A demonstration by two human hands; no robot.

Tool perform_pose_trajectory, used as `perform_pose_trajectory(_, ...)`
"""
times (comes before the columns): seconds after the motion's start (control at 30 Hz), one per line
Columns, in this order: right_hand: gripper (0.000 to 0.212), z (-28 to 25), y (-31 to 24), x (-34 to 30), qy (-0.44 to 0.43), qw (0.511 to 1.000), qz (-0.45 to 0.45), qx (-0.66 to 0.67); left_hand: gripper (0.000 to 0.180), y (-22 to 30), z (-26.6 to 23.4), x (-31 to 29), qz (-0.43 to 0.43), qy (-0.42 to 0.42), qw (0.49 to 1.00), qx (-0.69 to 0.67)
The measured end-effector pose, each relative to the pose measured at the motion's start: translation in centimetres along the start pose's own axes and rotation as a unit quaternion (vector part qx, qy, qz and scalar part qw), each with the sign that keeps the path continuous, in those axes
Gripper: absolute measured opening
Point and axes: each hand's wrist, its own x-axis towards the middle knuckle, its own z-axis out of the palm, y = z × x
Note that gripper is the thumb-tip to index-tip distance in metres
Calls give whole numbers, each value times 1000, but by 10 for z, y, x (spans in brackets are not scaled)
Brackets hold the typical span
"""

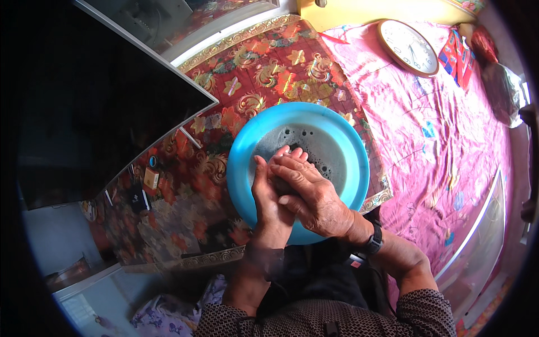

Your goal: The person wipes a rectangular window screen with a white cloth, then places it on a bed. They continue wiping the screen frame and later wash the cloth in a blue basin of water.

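A round blue basin (240,151) stands in front of me on the patterned table cover. Greyish, sudsy water (331,147) with dark bubbles lies in it. Over its near half, my left hand (269,205) is turned palm up and cupped, its thumb raised and its fingertips showing beyond the other hand. Across that palm my right hand (320,202) is laid, fingers together and bent over it. Between the palms is a dark patch; whether it is an object or shadow I cannot make out. A dark watch (374,238) sits on my right wrist.
A large dark screen (112,112) rises at the left. Near it on the red floral cover (224,185) lie a small box (151,177) and a blue ring-shaped thing (152,161). A pink sheet (404,140) spreads to the right, with a round wall clock (409,48) on it.
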Motion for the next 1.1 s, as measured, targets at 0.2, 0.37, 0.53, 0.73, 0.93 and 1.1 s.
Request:
perform_pose_trajectory(0.2, 55, -5, 21, 19, 7, 998, -40, -53, 66, -10, 18, -7, 6, 97, 995, 32)
perform_pose_trajectory(0.37, 48, -10, 23, 6, -23, 985, -87, -146, 70, 18, 14, -3, -72, 137, 988, 25)
perform_pose_trajectory(0.53, 39, 1, 30, 11, 16, 983, -117, -137, 59, 9, 6, 4, -58, 149, 987, 25)
perform_pose_trajectory(0.73, 27, 0, 31, 14, 11, 984, -112, -137, 57, 4, 11, 5, -84, 154, 984, 12)
perform_pose_trajectory(0.93, 20, -3, 31, 15, 6, 985, -99, -142, 57, 1, 24, 5, -91, 177, 979, 49)
perform_pose_trajectory(1.1, 18, -3, 33, 16, 6, 984, -99, -149, 56, 3, 29, 2, -108, 187, 974, 60)
